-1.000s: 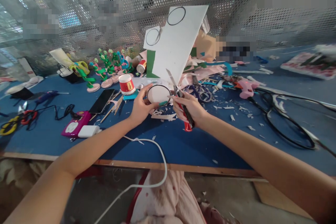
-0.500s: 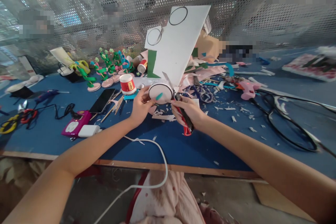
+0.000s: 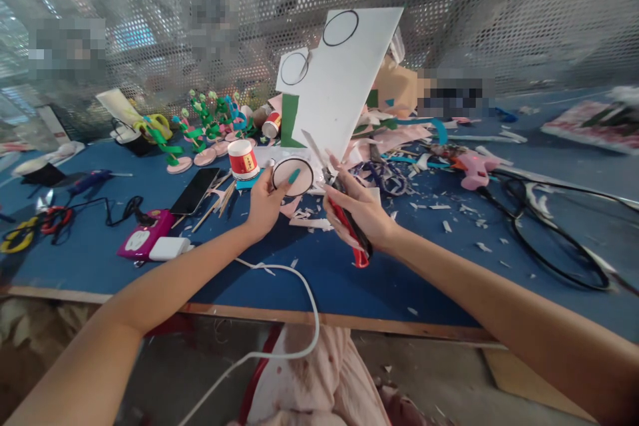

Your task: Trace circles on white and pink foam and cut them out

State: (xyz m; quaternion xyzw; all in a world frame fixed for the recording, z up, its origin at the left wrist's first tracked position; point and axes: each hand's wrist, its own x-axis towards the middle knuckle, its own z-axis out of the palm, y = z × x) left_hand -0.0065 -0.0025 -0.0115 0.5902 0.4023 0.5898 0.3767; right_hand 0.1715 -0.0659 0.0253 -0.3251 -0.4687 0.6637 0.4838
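Pinched between thumb and fingers of my left hand (image 3: 267, 203) is a white paper disc (image 3: 289, 181) with a black outline along its edge. My left thumbnail is long and teal. My right hand (image 3: 362, 210) is closed round the red and black handles of scissors (image 3: 348, 218), whose blades point up and to the left. A small gap separates the blades from the disc. Behind both hands stands a large white sheet (image 3: 344, 80) with circles drawn in black. A red and white paper cup (image 3: 243, 161) stands upside down left of the disc.
Paper scraps (image 3: 419, 163) litter the blue table (image 3: 409, 279). Green paper plants (image 3: 204, 120) on round bases stand at the back left. A phone (image 3: 196, 191), purple box (image 3: 146, 234) and white cable (image 3: 304, 286) lie left. A pink glue gun (image 3: 474, 168) lies right.
My left hand has drawn the disc a little left, away from the scissors. My right hand has shifted slightly right and down with the scissors, and the blades have come off the disc's edge.
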